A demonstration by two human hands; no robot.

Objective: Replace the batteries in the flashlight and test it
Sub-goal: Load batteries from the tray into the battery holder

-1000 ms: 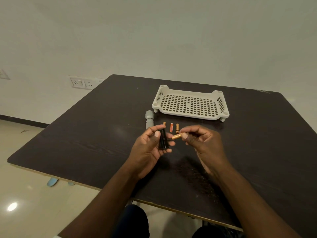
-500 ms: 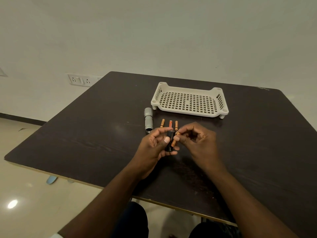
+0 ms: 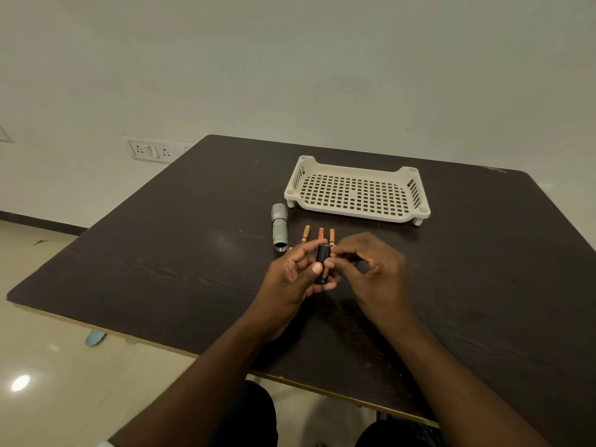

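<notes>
The left hand (image 3: pixel 290 279) grips a black battery holder (image 3: pixel 322 263) upright, steadying it, seemingly so the right hand (image 3: pixel 371 272) can pinch a cell (image 3: pixel 327 271) into its side slot. Three more cells (image 3: pixel 321 234) lie just beyond, in easy reach, beside the grey flashlight (image 3: pixel 279 231), open-ended on the dark bench (image 3: pixel 161 253). A white tray (image 3: pixel 358 191) sits farther back; pale wall, tiled floor.

A dark wood-grain table (image 3: pixel 161 253) is standing against a plain off-white wall (image 3: pixel 290 59). A white socket panel (image 3: pixel 151 151) is sitting low on the wall at left. A glossy beige tiled floor (image 3: pixel 42 366) is reflecting a bright light spot (image 3: pixel 20 382).
</notes>
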